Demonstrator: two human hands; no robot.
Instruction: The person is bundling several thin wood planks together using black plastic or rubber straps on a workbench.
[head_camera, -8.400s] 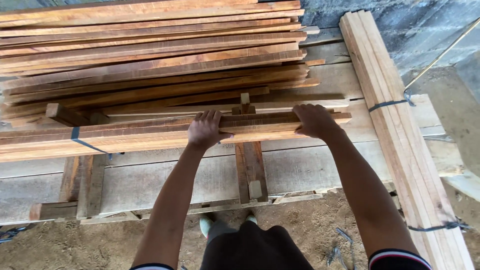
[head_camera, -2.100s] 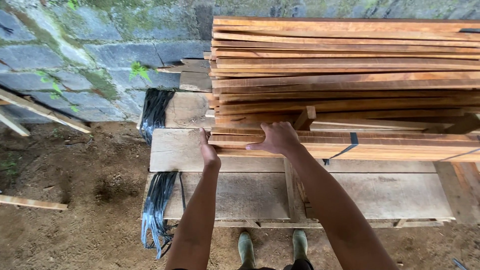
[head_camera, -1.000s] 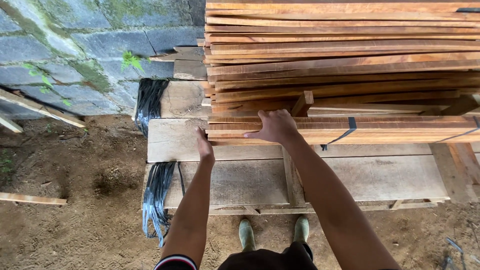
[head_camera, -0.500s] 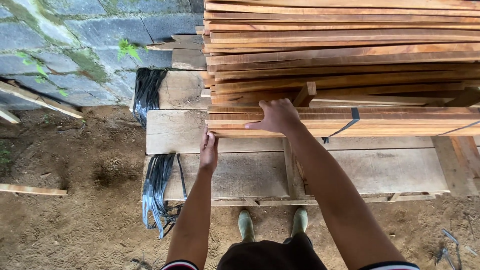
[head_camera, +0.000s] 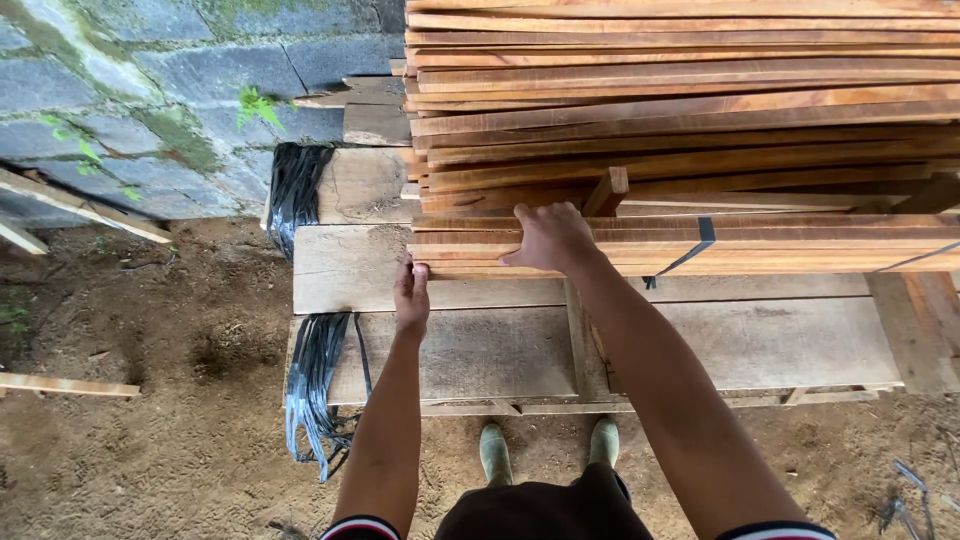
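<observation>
The right hand (head_camera: 548, 238) lies flat with fingers spread on the bundle (head_camera: 700, 245) of thin, reddish planks, tied with a black strap (head_camera: 690, 255). The left hand (head_camera: 411, 296) presses the bundle's end, fingers together. It lies on a worktop (head_camera: 340, 270) of rough grey boards. Two green boots (head_camera: 548, 452) stand on dirt.

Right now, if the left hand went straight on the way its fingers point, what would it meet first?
Probably the end of the strapped bundle of slats, just ahead of the left hand; depth is hard to judge.
</observation>
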